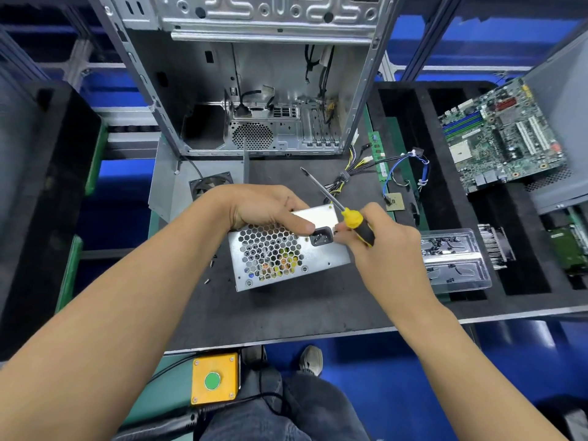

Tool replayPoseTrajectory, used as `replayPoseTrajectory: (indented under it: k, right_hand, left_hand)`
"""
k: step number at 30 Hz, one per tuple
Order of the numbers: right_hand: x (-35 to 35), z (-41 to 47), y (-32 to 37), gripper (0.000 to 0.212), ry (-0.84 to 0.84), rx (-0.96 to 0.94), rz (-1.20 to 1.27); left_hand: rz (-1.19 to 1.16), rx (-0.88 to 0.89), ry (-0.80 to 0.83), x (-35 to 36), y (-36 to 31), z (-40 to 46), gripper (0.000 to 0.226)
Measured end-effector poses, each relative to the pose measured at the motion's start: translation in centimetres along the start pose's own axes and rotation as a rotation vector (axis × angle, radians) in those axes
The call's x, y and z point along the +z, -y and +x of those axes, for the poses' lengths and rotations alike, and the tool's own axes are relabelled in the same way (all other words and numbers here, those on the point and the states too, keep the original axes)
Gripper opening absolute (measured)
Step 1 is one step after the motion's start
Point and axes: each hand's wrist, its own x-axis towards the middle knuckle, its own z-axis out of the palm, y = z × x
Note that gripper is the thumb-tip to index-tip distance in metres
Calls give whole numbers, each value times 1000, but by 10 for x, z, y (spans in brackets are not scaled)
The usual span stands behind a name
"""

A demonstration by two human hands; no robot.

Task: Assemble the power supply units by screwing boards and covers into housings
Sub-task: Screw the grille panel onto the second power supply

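Both forearms reach over the dark surface point(286, 307). Left hand point(264, 206) grips the silver perforated power supply box point(286, 249); right hand point(381, 237) fingers curl around a yellow-and-black screwdriver point(353, 219) just beside its socket.

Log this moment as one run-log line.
left hand: holds power supply unit | right hand: grips screwdriver, tip raised | stage: handling
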Motion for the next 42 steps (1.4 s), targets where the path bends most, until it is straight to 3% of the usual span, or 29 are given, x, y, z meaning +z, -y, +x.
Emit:
replayPoseTrajectory:
  k: [8, 12, 15, 17, 19, 21, 24, 27, 31, 35, 39, 42]
  right_hand:
    - [0, -7, -8, 17, -82, 190, 235]
    - [-8, -12, -15, 30, -120, 306, 276]
    - [-17, -15, -19, 15, -38, 325, 389]
    - [-22, -17, -22, 35, -12, 275, 400]
    - [-27, -19, -23, 38, -19, 234, 453]
    - [-30, -22, -22, 40, -23, 218, 612]
    - [-35, -27, -25, 60, 94, 188, 845]
    - [-35, -32, -24, 70, 163, 162, 889]
    - [-29, -37, -20, 36, -78, 154, 680]
    - [-20, -41, -13, 4, -360, 236, 575]
    - [-10, -49, -9, 24, -382, 267, 696]
    - [-4, -53, -8, 12, -359, 266, 721]
  left_hand:
    - [-79, -41, 30, -2, 0, 1, 31]
    - [-99, -67, 41, -3, -1, 0, 25]
    - [-81, -88, 24, -4, -3, 2, 34]
    - [-76, -107, 16, -5, -4, 4, 40]
    - [-65, -115, 21, -6, -7, 5, 41]
    - [-42, -118, 33, -7, -9, 7, 42]
    - [28, -129, 9, -6, -11, 11, 48]
    - [92, -139, -20, -1, -15, 14, 29]
    - [89, -135, -18, 1, -13, 15, 22]
    - [148, -72, -23, 1, -8, 16, 58]
    - [142, -77, 21, 2, -8, 15, 34]
    - [130, -62, 18, 4, -12, 15, 27]
